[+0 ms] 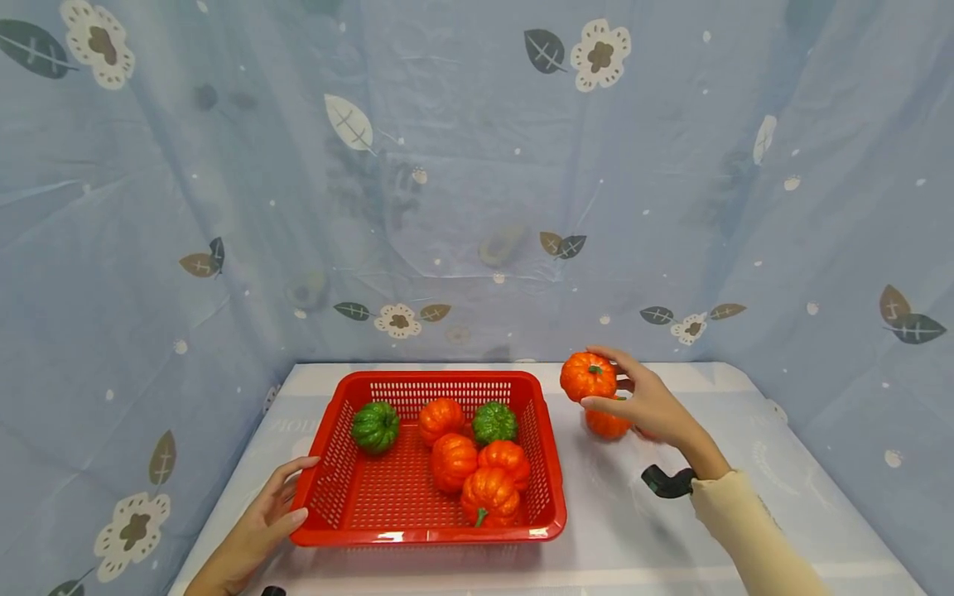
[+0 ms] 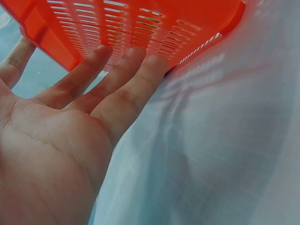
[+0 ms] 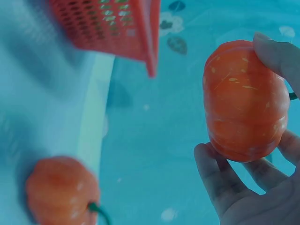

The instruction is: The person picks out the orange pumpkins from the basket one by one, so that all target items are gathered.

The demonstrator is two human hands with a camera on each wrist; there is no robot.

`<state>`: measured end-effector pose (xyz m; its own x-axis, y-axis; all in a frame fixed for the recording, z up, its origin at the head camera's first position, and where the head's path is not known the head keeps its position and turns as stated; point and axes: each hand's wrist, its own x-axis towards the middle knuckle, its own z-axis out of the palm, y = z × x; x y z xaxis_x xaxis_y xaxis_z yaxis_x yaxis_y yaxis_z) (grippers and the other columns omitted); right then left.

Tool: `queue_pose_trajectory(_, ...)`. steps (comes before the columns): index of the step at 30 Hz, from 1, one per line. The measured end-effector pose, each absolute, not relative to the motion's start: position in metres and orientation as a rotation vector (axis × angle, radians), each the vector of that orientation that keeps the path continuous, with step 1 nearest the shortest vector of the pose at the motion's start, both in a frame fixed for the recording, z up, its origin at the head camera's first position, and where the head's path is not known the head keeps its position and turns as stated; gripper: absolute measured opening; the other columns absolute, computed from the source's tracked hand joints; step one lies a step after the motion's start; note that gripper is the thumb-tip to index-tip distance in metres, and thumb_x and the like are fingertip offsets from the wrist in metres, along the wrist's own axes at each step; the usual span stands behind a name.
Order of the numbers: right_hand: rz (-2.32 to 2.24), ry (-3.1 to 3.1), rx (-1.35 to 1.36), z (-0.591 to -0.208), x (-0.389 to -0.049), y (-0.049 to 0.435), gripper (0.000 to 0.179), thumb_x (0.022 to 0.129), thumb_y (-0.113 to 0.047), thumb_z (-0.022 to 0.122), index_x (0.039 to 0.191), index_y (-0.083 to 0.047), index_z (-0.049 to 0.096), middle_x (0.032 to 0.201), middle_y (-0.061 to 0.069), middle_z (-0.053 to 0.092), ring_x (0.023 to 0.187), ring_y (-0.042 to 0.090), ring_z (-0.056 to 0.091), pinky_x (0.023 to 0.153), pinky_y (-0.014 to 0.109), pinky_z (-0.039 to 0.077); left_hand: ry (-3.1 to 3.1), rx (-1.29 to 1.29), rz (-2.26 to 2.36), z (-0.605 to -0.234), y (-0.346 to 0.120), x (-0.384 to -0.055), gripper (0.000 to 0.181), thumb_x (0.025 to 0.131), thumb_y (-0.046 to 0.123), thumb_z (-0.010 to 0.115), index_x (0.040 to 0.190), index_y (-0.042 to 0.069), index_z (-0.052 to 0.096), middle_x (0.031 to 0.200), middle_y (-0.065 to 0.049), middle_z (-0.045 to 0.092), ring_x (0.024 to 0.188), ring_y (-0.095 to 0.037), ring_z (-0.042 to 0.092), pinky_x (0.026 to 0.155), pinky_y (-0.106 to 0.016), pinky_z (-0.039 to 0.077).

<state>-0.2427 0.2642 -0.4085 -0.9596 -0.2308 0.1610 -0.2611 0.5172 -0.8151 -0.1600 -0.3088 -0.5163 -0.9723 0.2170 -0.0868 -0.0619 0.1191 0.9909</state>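
An orange toy pumpkin [image 1: 585,378] with a short green stem is held up off the table, to the right of the basket. My right hand [image 1: 656,407] grips it between thumb and fingers, as the right wrist view also shows. A red perforated basket [image 1: 425,536] sits on the table, containing several orange pumpkins [image 1: 453,462] and two green pumpkins [image 1: 375,428]. At its left side, my left hand [image 1: 257,521] has the fingers extended; in the left wrist view the fingertips [image 2: 133,54] touch the slotted wall, with the thumb near the rim.
Below the held pumpkin, another orange pumpkin [image 1: 607,425] lies on the white-covered table [image 1: 745,497]. A further orange piece behind the right hand is mostly hidden. Blue patterned curtains [image 1: 462,207] enclose the table at the back and sides.
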Motion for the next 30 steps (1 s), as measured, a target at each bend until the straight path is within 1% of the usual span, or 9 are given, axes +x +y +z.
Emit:
queue_pose_trajectory(3,1.438,-2.719,0.393,-0.414,-0.240,0.278,0.077,0.087,-0.038,0.083,0.153,-0.034,0.043,0.149,0.008,0.046,0.118,0.038,0.058,0.085,0.042,0.058,2.179,0.162,1.954,-0.516,-0.309,-0.160,0.064,0.101,0.013,0.060,0.156,0.018,0.027,0.158,-0.029,0.028,0.117,-0.008,0.059,0.088,-0.040,0.059)
queue_pose_trajectory(5,1.430,-2.720,0.364,-0.418,-0.237,0.288,0.077,0.088,-0.039,0.082,0.154,-0.034,0.043,0.149,0.010,0.046,0.118,0.038,0.059,0.083,0.040,0.059,2.175,0.166,1.960,-0.516,-0.309,-0.160,0.063,0.101,0.013,0.060,0.156,0.018,0.027,0.157,-0.028,0.028,0.117,-0.008,0.059,0.088,-0.040,0.059)
queue_pose_trajectory(7,1.442,-2.710,0.333,-0.422,-0.234,0.298,0.079,0.089,-0.038,0.082,0.156,-0.031,0.041,0.149,0.012,0.046,0.117,0.039,0.060,0.082,0.038,0.060,2.171,0.155,1.967,-0.517,-0.310,-0.160,0.062,0.101,0.013,0.059,0.155,0.019,0.028,0.157,-0.026,0.029,0.117,-0.009,0.059,0.088,-0.040,0.059)
queue_pose_trajectory(12,1.430,-2.704,0.251,-0.432,-0.226,0.324,0.083,0.090,-0.037,0.080,0.159,-0.022,0.037,0.150,0.014,0.043,0.119,0.040,0.059,0.084,0.028,0.057,2.171,0.147,1.959,-0.519,-0.311,-0.159,0.063,0.101,0.016,0.060,0.155,0.021,0.027,0.158,-0.026,0.028,0.117,-0.009,0.059,0.089,-0.041,0.059)
queue_pose_trajectory(15,1.369,-2.713,0.204,-0.436,-0.221,0.339,0.083,0.092,-0.038,0.078,0.160,-0.020,0.034,0.154,0.016,0.041,0.122,0.041,0.056,0.085,0.022,0.054,2.167,0.136,1.957,-0.519,-0.311,-0.159,0.064,0.101,0.016,0.061,0.155,0.022,0.027,0.158,-0.025,0.029,0.117,-0.011,0.059,0.089,-0.042,0.059)
queue_pose_trajectory(20,1.359,-2.695,0.101,-0.445,-0.213,0.366,0.085,0.094,-0.039,0.076,0.162,-0.019,0.030,0.156,0.020,0.037,0.121,0.044,0.055,0.081,0.022,0.055,2.146,0.143,1.972,-0.519,-0.311,-0.161,0.062,0.102,0.012,0.059,0.155,0.022,0.029,0.155,-0.025,0.030,0.117,-0.012,0.060,0.088,-0.041,0.059)
queue_pose_trajectory(23,1.334,-2.686,0.044,-0.450,-0.210,0.381,0.086,0.095,-0.039,0.075,0.163,-0.017,0.027,0.156,0.023,0.036,0.120,0.043,0.054,0.078,0.021,0.055,2.133,0.179,1.979,-0.519,-0.311,-0.161,0.061,0.103,0.011,0.057,0.155,0.021,0.028,0.155,-0.029,0.029,0.117,-0.013,0.060,0.086,-0.041,0.059)
queue_pose_trajectory(28,1.298,-2.673,-0.048,-0.460,-0.205,0.403,0.088,0.096,-0.039,0.073,0.164,-0.015,0.023,0.157,0.027,0.031,0.123,0.044,0.050,0.075,0.014,0.050,2.132,0.187,1.979,-0.519,-0.311,-0.161,0.060,0.103,0.011,0.057,0.155,0.020,0.028,0.155,-0.031,0.029,0.117,-0.015,0.060,0.086,-0.043,0.060)
queue_pose_trajectory(30,1.312,-2.675,-0.090,-0.463,-0.204,0.409,0.089,0.096,-0.041,0.072,0.164,-0.014,0.021,0.158,0.028,0.029,0.125,0.046,0.047,0.075,0.014,0.048,2.136,0.174,1.976,-0.519,-0.311,-0.161,0.060,0.102,0.011,0.057,0.154,0.021,0.029,0.155,-0.029,0.030,0.117,-0.016,0.060,0.085,-0.044,0.060)
